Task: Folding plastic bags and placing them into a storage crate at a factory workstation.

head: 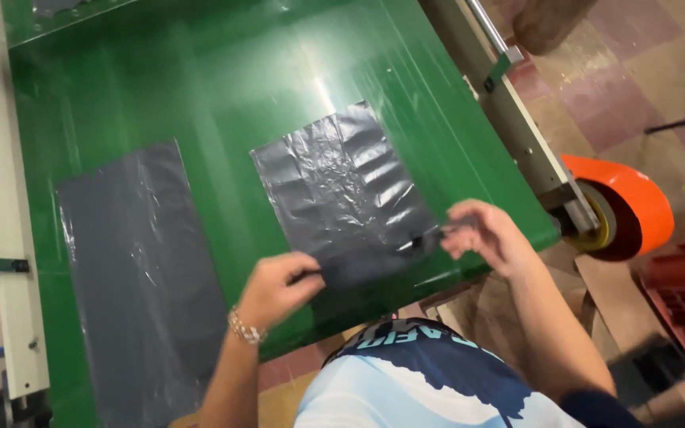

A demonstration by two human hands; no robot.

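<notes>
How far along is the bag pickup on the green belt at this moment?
Done: nothing visibly collected. In hand: the left hand and right hand pinch the near edge of the crumpled grey bag, which mostly lies on the green belt. Left: the flat grey bag beside it lies untouched.

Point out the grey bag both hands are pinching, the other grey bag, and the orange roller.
Crinkled grey bag [342, 190], head view: middle of its wrinkled face.
Flat grey bag [140, 277], head view: centre of its smooth sheet.
Orange roller [636, 198], head view: outer orange rim.
</notes>
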